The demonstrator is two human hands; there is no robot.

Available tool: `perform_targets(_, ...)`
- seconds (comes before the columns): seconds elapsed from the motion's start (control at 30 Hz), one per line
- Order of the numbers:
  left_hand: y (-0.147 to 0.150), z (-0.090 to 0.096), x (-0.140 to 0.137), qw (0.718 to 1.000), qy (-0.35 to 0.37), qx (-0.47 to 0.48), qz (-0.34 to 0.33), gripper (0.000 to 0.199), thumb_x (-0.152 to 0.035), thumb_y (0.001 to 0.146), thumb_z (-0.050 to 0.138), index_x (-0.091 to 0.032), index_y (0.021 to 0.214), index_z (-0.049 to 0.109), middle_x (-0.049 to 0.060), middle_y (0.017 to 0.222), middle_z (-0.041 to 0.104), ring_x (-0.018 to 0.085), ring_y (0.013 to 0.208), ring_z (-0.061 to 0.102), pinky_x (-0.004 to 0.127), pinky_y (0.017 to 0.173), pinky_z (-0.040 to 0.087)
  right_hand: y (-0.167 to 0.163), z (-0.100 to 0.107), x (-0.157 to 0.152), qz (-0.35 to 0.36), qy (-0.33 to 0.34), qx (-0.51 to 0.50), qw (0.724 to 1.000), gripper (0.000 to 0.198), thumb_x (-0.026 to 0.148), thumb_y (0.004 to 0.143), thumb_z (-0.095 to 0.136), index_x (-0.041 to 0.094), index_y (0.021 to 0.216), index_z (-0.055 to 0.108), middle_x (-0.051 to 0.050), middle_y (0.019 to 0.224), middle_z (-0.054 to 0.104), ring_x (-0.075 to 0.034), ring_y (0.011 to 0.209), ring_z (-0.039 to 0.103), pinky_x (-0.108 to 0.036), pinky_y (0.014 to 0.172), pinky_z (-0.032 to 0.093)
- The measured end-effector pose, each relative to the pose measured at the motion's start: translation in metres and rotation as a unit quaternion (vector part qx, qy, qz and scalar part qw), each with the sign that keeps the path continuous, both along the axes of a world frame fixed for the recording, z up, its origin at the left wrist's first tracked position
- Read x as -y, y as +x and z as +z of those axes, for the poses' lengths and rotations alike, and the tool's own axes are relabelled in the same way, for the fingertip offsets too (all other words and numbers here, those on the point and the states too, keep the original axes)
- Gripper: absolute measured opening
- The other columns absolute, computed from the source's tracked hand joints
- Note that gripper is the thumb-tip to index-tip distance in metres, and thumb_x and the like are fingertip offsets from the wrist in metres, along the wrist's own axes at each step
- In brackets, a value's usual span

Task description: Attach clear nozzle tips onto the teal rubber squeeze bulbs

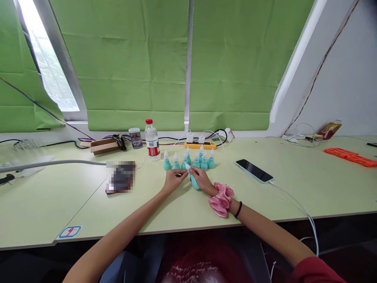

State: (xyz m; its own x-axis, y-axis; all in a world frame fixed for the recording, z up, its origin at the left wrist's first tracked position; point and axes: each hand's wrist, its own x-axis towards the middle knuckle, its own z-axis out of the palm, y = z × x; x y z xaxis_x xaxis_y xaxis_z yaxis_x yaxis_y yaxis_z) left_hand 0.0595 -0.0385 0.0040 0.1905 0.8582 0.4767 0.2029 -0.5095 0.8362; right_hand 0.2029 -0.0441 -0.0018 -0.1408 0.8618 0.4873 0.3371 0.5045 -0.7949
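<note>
Nozzle (187, 166) is sitting pinched in the fingers of the right hand (200, 178); the left hand (174, 179) is meeting it, likely bracing, pinch unclear. Teal bulb (194, 182) is resting under the right palm, join hidden. Tipped bulbs (211, 163) are standing beyond the fingertips, presumably for working room.

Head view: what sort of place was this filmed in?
Probably a shared workroom or office, though that's a guess: a long pale table with a handwritten label at its edge, a yellow power strip, and windows behind green blinds.

Phone (255, 171) right of bulbs (196, 162)
</note>
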Motion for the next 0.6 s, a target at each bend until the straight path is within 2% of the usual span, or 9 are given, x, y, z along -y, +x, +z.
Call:
perform_targets(0.3,-0.006,0.003,-0.008,0.996,-0.049,-0.003,-0.07,0.026,-0.037,0.061,0.062,-0.013,0.069,0.069,0.004,0.059,0.064,0.015,0.054,0.055,0.025,0.054,0.046,0.002,-0.001,-0.002,0.034,-0.013,-0.005,0.999,0.035,0.044,0.081,0.036,0.016,0.067,0.051,0.002,0.054,0.05,-0.012,0.051,0.046,-0.023,0.05,0.034)
perform_targets(0.37,-0.005,0.004,-0.006,0.998,-0.018,-0.03,-0.049,0.025,-0.037,0.064,0.06,-0.014,0.069,0.069,0.004,0.06,0.064,0.015,0.055,0.054,0.025,0.054,0.046,0.002,-0.001,-0.002,0.018,-0.008,0.008,1.0,0.035,0.044,0.081,0.036,0.016,0.068,0.053,0.002,0.055,0.049,-0.012,0.052,0.046,-0.022,0.051,0.033)
perform_targets(0.47,-0.001,0.003,0.0,0.995,0.065,-0.08,0.018,0.023,-0.034,0.069,0.054,-0.015,0.068,0.069,0.005,0.062,0.065,0.014,0.054,0.054,0.024,0.054,0.044,0.0,-0.002,-0.001,-0.007,-0.004,0.016,1.0,0.032,0.042,0.081,0.037,0.016,0.07,0.052,0.002,0.055,0.049,-0.012,0.053,0.047,-0.022,0.051,0.033)
perform_targets(0.6,0.003,0.0,0.005,0.983,0.127,-0.121,0.05,0.022,-0.028,0.071,0.05,-0.015,0.062,0.067,0.004,0.058,0.063,0.012,0.049,0.051,0.023,0.051,0.041,0.0,-0.001,0.002,0.009,-0.008,0.007,1.0,0.028,0.042,0.079,0.041,0.017,0.072,0.051,0.002,0.053,0.051,-0.012,0.051,0.048,-0.023,0.053,0.034)
